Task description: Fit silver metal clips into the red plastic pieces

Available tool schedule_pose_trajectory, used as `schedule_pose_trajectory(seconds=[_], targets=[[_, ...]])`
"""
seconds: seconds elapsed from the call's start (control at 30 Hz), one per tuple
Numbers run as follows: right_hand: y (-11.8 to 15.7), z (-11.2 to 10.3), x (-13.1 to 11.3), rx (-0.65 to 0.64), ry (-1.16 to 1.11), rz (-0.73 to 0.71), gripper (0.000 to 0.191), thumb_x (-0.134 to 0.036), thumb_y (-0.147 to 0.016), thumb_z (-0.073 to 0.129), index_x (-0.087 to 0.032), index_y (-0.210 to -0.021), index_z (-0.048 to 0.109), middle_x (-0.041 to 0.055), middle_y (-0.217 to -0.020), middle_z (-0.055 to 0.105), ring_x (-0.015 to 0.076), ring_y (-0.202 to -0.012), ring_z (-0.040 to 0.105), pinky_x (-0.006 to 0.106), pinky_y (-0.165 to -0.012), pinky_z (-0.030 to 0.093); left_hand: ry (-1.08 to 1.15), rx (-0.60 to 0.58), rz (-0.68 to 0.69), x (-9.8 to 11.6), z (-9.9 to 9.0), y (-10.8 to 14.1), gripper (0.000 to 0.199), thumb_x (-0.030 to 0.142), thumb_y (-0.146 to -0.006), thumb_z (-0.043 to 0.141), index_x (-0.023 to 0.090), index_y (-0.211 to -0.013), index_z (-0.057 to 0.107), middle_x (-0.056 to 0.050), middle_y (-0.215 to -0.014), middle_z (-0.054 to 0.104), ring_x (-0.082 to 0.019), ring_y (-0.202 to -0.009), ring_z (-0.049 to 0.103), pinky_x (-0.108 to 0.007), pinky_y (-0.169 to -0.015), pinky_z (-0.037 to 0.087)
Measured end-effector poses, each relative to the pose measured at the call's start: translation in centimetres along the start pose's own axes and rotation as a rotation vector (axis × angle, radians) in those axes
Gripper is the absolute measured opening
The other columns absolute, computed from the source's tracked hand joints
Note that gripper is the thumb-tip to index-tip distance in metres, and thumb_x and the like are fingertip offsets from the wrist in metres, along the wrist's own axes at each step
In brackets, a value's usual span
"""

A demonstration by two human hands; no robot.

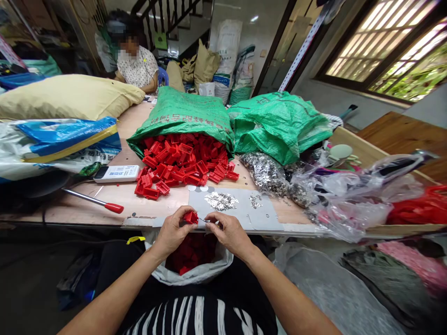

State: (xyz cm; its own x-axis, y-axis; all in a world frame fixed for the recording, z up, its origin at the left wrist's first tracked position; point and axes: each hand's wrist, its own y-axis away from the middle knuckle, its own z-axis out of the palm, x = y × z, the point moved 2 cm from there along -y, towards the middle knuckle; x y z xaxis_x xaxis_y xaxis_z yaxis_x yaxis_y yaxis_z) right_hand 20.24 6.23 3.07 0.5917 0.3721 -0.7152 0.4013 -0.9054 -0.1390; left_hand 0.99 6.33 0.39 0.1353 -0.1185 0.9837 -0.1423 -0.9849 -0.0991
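Note:
My left hand (176,232) pinches a small red plastic housing (190,217) above the table's front edge. Close to its right, my right hand (228,231) is closed on a thin metal piece (203,220), whose tip points at the housing; its exact kind is too small to tell. Below both hands, a white sack (223,263) in my lap holds more red housings (185,260). Just beyond the hands, a pile of small silvery metal pieces (221,201) and a smaller pile (256,201) lie on a grey sheet (240,218).
Red housings (178,160) spill from a green woven sack (188,109). A white box-shaped device (120,173) and a red-handled lever (113,207) stand left. Bags of metal parts (267,172) and clear plastic bags (352,200) crowd the right. A person (136,67) sits across the table.

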Motion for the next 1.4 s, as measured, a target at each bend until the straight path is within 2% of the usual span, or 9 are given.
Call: schedule_pose_trajectory(seconds=[0.17, 0.37, 0.53, 0.77, 0.93, 1.07, 1.2, 1.4], targets=[[-0.5, 0.0, 0.0, -0.014, 0.088, -0.033, 0.013, -0.015, -0.086, 0.060, -0.019, -0.095, 0.068, 0.0036, -0.087, 0.067, 0.0157, -0.080, 0.060, 0.026, -0.072, 0.044, 0.000, 0.005, -0.038, 0.3, -0.1, -0.6, 0.038, 0.019, -0.066, 0.074, 0.025, -0.103, 0.071, -0.003, -0.094, 0.072, -0.022, -0.089, 0.064, -0.029, -0.085, 0.046], [-0.9, 0.0, 0.1, -0.064, 0.115, -0.024, 0.014, -0.016, -0.087, 0.060, -0.020, -0.096, 0.069, 0.0034, -0.087, 0.067, 0.0151, -0.081, 0.060, 0.025, -0.073, 0.044, -0.111, -0.022, 0.043, 0.9, 0.1, -0.8, 0.039, 0.016, -0.068, 0.073, 0.028, -0.105, 0.072, -0.003, -0.099, 0.073, -0.023, -0.097, 0.064, -0.034, -0.096, 0.043], [-1.0, 0.2, 0.2, -0.094, 0.118, -0.031, 0.015, -0.013, -0.086, 0.059, -0.020, -0.095, 0.070, 0.0035, -0.089, 0.067, 0.0148, -0.084, 0.061, 0.024, -0.076, 0.044, -0.106, -0.024, 0.046, 0.6, 0.0, -0.8, 0.038, 0.015, -0.068, 0.072, 0.027, -0.104, 0.073, -0.004, -0.101, 0.074, -0.024, -0.101, 0.064, -0.037, -0.105, 0.036], [-1.1, 0.3, 0.1, -0.121, 0.162, -0.010, 0.014, -0.014, -0.088, 0.057, -0.020, -0.094, 0.069, 0.0039, -0.089, 0.066, 0.0154, -0.084, 0.061, 0.025, -0.076, 0.044, -0.045, -0.002, -0.005, 0.2, -0.2, -0.7, 0.037, 0.015, -0.064, 0.074, 0.028, -0.099, 0.075, -0.003, -0.100, 0.074, -0.028, -0.108, 0.061, -0.038, -0.105, 0.036], [-1.3, 0.8, -0.7, -0.134, 0.257, 0.082, 0.011, -0.018, -0.089, 0.056, -0.020, -0.091, 0.067, 0.0041, -0.086, 0.065, 0.0169, -0.083, 0.061, 0.026, -0.073, 0.042, -0.091, -0.014, -0.006, 0.0, -0.1, -0.8, 0.035, 0.017, -0.066, 0.074, 0.027, -0.100, 0.074, -0.004, -0.099, 0.075, -0.025, -0.093, 0.065, -0.034, -0.092, 0.045], [-1.3, 1.3, -1.2, -0.113, 0.318, 0.142, 0.010, -0.020, -0.090, 0.056, -0.020, -0.092, 0.065, 0.0052, -0.088, 0.064, 0.0179, -0.083, 0.060, 0.027, -0.073, 0.042, -0.061, -0.012, -0.019, -0.1, -0.1, -0.9, 0.034, 0.018, -0.065, 0.075, 0.026, -0.099, 0.075, -0.004, -0.099, 0.075, -0.024, -0.092, 0.065, -0.033, -0.090, 0.046], [-0.8, 1.2, -1.4, -0.114, 0.230, 0.113, 0.012, -0.020, -0.092, 0.053, -0.020, -0.097, 0.064, 0.0047, -0.090, 0.063, 0.0173, -0.085, 0.060, 0.027, -0.075, 0.042, -0.049, 0.006, -0.016, -0.2, -0.1, -0.5, 0.034, 0.018, -0.065, 0.076, 0.024, -0.098, 0.074, -0.005, -0.101, 0.073, -0.023, -0.094, 0.065, -0.032, -0.090, 0.045], [0.8, 0.5, -1.3, 0.001, -0.022, 0.002, 0.018, -0.019, -0.097, 0.042, -0.019, -0.104, 0.058, 0.0054, -0.096, 0.060, 0.0168, -0.090, 0.057, 0.029, -0.080, 0.043, 0.037, 0.088, -0.017, 0.3, 0.0, 1.4, 0.029, 0.020, -0.067, 0.077, 0.022, -0.095, 0.070, -0.004, -0.098, 0.070, -0.020, -0.092, 0.064, -0.029, -0.088, 0.046]])
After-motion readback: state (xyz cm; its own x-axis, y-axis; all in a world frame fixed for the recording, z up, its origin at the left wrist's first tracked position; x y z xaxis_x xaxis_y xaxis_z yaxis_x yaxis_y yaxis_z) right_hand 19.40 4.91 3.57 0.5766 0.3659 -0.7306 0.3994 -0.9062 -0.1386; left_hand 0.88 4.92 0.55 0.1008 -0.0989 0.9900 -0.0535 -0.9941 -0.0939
